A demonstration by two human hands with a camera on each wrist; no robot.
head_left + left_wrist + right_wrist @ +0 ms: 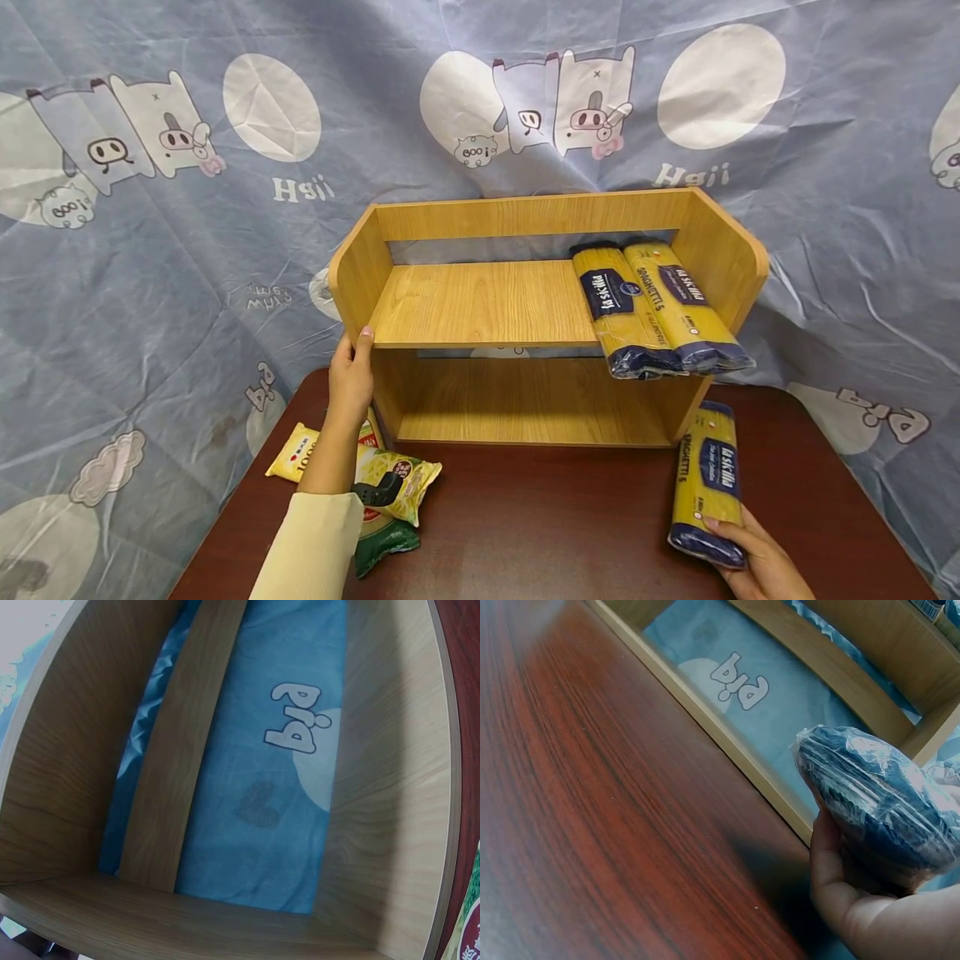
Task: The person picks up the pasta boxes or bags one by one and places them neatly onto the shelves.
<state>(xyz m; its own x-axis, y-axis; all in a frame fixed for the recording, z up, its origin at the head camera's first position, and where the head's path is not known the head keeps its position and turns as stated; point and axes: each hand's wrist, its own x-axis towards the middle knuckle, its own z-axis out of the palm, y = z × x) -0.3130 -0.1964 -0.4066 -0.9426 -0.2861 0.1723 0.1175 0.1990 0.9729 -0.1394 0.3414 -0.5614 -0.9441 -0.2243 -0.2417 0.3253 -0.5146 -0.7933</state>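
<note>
My left hand (pixel 352 372) grips the left side panel of a two-tier wooden shelf (pixel 480 304), its thumb on the front edge by the upper board. At the lower right, my right hand (pixel 761 553) holds a yellow and blue pack of spaghetti (pixel 705 492) by its near end, with the thumb on top. In the right wrist view, the pack's crinkled dark blue end (pixel 877 795) shows above the fingers. Two similar spaghetti packs, a left one (pixel 622 312) and a right one (pixel 686 304), lie side by side at the right of the upper board, jutting past its front edge.
Under my left forearm lie several food bags: a yellow bag (pixel 294 451), a patterned yellow bag (pixel 408 482) and a green-ended bag (pixel 386 546). The shelf stands on a dark red-brown table (pixel 540 525). A blue-grey printed cloth (pixel 480 108) hangs behind.
</note>
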